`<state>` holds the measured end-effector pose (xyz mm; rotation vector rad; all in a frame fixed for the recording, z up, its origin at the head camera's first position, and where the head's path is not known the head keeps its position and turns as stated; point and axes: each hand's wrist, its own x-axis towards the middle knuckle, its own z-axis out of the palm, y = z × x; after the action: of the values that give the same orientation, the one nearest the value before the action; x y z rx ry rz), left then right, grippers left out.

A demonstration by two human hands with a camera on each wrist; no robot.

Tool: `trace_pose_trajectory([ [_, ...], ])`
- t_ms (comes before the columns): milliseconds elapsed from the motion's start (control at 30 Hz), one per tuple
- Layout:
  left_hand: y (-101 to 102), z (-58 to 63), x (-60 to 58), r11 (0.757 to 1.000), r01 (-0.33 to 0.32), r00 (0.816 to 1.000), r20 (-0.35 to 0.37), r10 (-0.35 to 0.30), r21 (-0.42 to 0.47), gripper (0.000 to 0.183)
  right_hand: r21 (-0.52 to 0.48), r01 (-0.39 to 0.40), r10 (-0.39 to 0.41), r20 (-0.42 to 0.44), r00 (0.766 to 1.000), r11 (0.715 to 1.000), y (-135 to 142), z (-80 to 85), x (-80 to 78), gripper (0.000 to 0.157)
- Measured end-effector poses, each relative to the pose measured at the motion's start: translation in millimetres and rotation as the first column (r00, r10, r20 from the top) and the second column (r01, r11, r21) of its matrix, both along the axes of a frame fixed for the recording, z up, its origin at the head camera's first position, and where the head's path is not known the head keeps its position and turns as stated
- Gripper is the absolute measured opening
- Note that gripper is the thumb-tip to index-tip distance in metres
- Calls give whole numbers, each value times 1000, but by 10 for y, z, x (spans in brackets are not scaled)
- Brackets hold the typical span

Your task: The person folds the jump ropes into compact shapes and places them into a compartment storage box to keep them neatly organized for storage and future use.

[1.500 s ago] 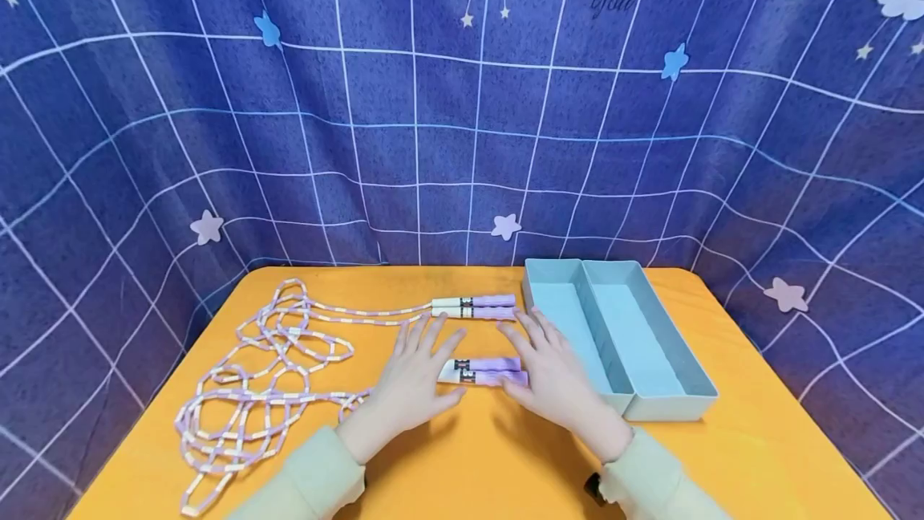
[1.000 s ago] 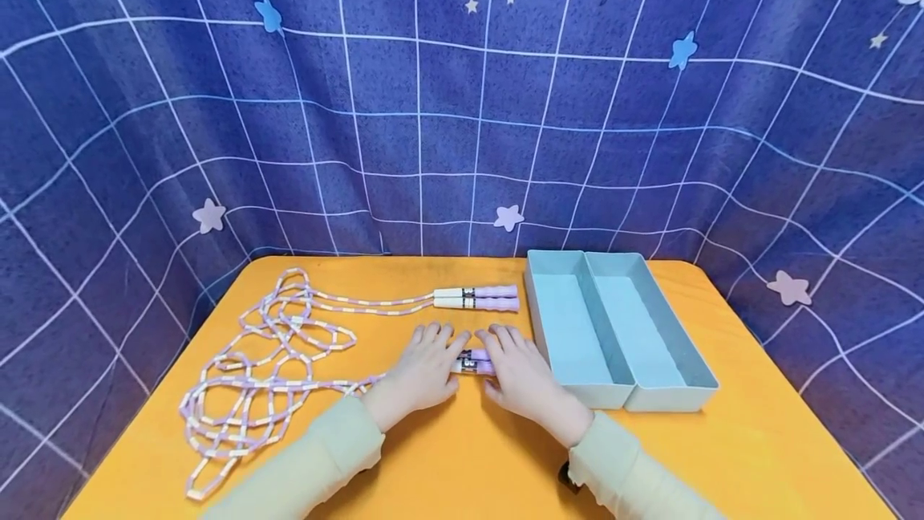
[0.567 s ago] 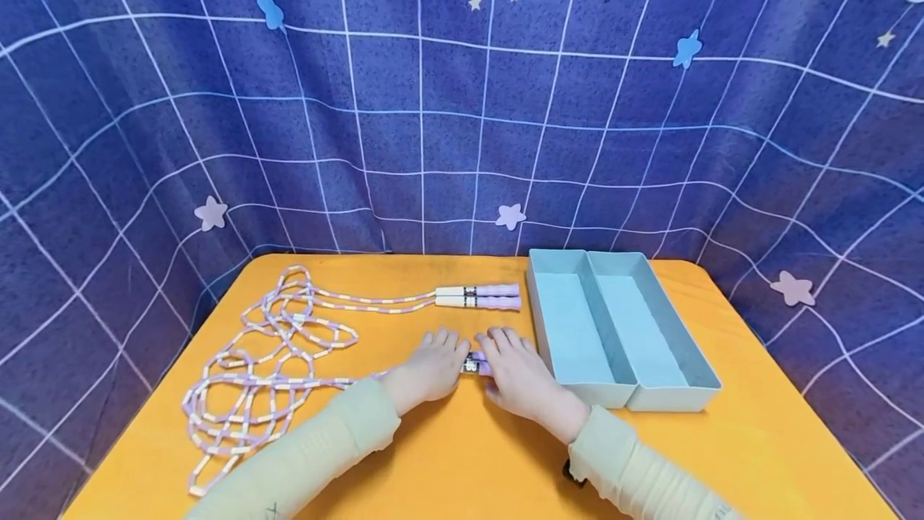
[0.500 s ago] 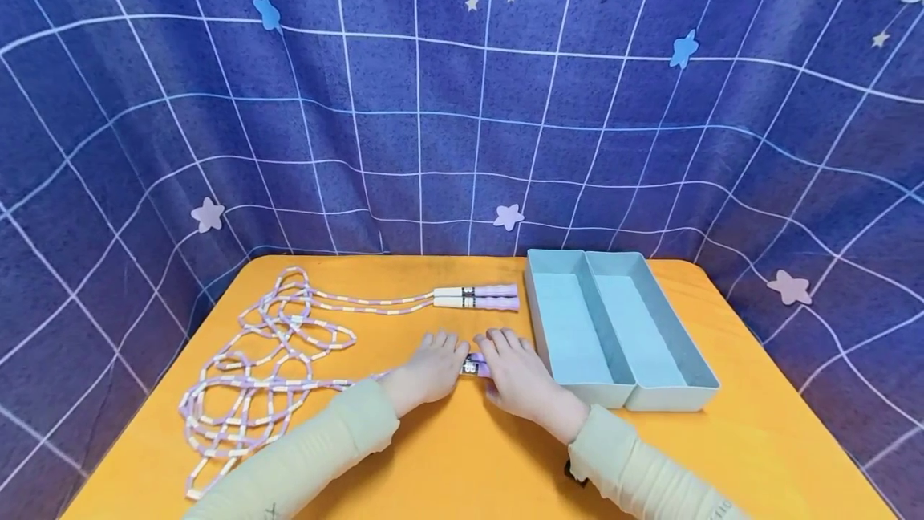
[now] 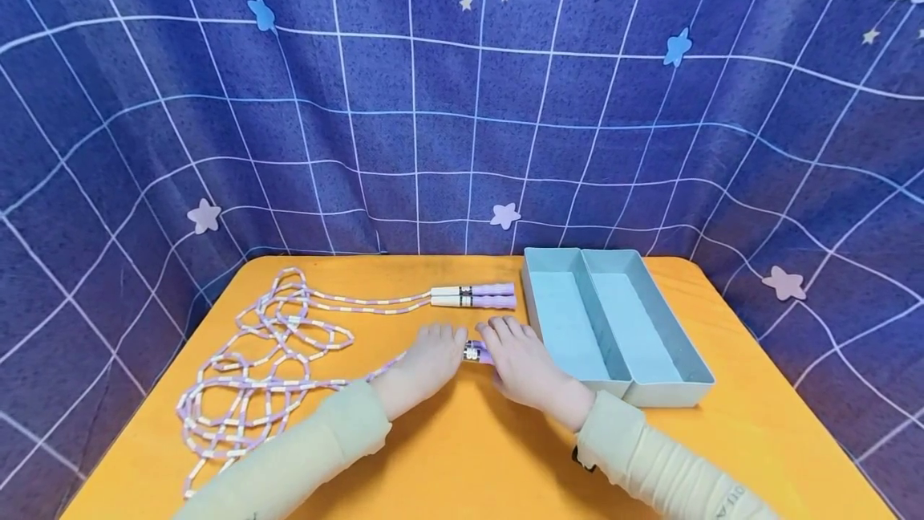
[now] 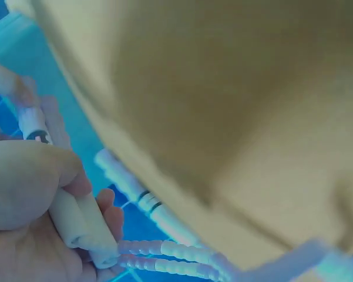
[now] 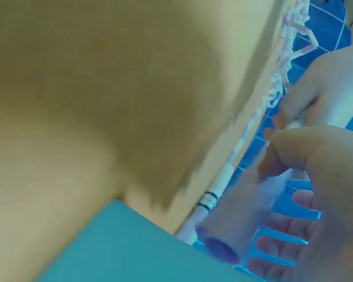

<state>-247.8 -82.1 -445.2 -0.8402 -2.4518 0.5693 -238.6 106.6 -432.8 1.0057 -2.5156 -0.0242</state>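
Note:
Two jump-rope handles [image 5: 475,351], white at one end and purple at the other, lie side by side between my hands. My left hand [image 5: 429,355] grips their white ends, which show below the thumb in the left wrist view as white tubes [image 6: 82,217]. Beaded cords [image 6: 173,267] run out of them. My right hand [image 5: 523,359] holds the purple ends, its thumb on top and its fingers underneath; one purple grip [image 7: 238,214] shows in the right wrist view. Both hands hide most of the handles' length in the head view.
Another handle pair [image 5: 472,296] lies farther back on the orange table [image 5: 447,456]. Tangled white-and-purple beaded rope [image 5: 332,383] spreads across the left side. Two long blue-grey bins [image 5: 667,396] stand side by side at the right, close to my right hand. A blue curtain [image 5: 447,143] hangs behind.
Both hands came down and inward onto the front handle pair, and the fingers curled round it. Over the last half second the handles have shifted slightly up and away in the head view.

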Motion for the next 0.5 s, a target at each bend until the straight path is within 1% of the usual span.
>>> trace_pose_trajectory([
  [67,-5,78,16,999,30,996,-81,-27,40,5,1,-9,9,-23,1000,1000,0,59,-5,67],
  [100,-5,119,26,997,44,993,-111,-37,61,6,-1,-11,11,-33,999,1000,-1,93,-6,66],
  [200,6,241,59,989,80,983,-174,-57,126,11,6,-12,12,-70,997,1000,2,181,-16,60],
  [267,19,317,86,983,96,977,-204,-63,154,16,11,-16,17,-92,996,1000,6,233,-20,57],
  [400,54,451,153,973,105,976,-209,-61,204,23,16,-36,38,-149,988,999,16,345,-4,51],
  [500,81,529,195,967,98,980,-190,-52,237,25,10,-47,48,-178,983,999,28,435,21,47],
])
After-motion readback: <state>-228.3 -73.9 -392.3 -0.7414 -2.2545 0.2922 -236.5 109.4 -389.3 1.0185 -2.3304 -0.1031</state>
